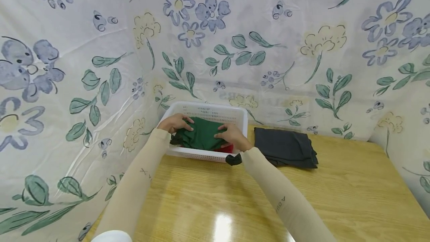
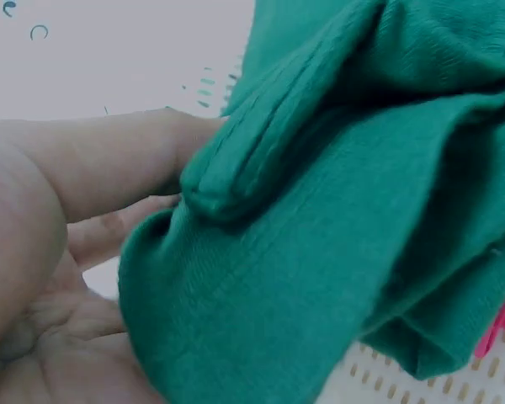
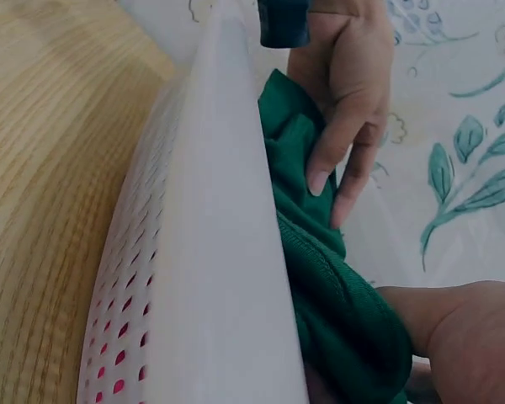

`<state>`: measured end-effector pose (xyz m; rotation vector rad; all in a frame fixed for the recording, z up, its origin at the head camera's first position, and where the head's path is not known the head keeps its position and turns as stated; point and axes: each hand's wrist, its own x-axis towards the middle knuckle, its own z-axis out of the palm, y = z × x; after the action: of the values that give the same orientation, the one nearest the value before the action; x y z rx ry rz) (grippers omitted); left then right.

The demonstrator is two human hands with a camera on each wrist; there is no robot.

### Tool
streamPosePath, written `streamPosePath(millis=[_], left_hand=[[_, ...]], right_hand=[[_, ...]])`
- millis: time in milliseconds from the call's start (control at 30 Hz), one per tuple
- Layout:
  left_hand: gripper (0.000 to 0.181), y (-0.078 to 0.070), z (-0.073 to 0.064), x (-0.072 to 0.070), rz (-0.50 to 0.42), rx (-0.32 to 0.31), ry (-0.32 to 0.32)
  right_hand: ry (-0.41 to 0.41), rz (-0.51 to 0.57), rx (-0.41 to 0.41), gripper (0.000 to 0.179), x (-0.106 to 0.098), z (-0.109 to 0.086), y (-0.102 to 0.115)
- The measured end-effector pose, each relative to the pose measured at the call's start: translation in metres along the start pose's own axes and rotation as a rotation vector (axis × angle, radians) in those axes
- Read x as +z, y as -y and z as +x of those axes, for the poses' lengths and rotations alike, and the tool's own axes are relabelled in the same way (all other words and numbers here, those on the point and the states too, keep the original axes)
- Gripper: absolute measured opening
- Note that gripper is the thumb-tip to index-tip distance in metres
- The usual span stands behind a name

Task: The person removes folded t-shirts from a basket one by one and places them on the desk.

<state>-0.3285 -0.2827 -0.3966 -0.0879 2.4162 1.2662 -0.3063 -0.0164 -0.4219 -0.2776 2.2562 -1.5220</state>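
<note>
A green garment (image 1: 203, 133) with stitched seams lies folded inside a white perforated basket (image 1: 198, 154). My left hand (image 1: 175, 123) holds its left side; in the left wrist view the thumb and fingers lie around the edge of the green fabric (image 2: 295, 244). On the other side my right hand (image 1: 234, 136) grips the garment's right end. The right wrist view shows the right thumb (image 3: 480, 337) against the green cloth, its other fingers mostly hidden. A red cloth (image 1: 226, 149) shows beneath the green one, in the basket's right part.
To the right of the basket, a folded black garment (image 1: 283, 146) lies on the wooden table (image 1: 349, 182). A floral curtain (image 1: 242, 74) hangs behind the table and along its left side. The basket stands close to the curtain.
</note>
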Motion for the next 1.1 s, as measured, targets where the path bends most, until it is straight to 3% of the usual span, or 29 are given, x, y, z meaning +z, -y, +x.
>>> streamPosePath(millis=[200, 333, 700, 833, 1100], left_hand=[[0.043, -0.001, -0.003, 0.0, 0.007, -0.01, -0.002], [0.045, 0.002, -0.003, -0.001, 0.038, -0.013, -0.029], [0.044, -0.004, -0.012, -0.006, -0.118, 0.111, -0.07], [0.042, -0.006, -0.013, -0.009, -0.14, 0.134, -0.055], [0.038, -0.013, -0.015, -0.007, -0.09, 0.197, -0.031]], right_hand=[[-0.016, 0.003, -0.014, 0.046, 0.0, -0.001, -0.001], [-0.064, -0.098, -0.072, 0.043, 0.002, 0.0, -0.001], [-0.189, -0.279, -0.234, 0.036, -0.007, -0.005, 0.006], [-0.205, -0.267, -0.257, 0.034, -0.014, -0.006, 0.007], [-0.172, -0.182, -0.287, 0.036, -0.031, -0.009, -0.001]])
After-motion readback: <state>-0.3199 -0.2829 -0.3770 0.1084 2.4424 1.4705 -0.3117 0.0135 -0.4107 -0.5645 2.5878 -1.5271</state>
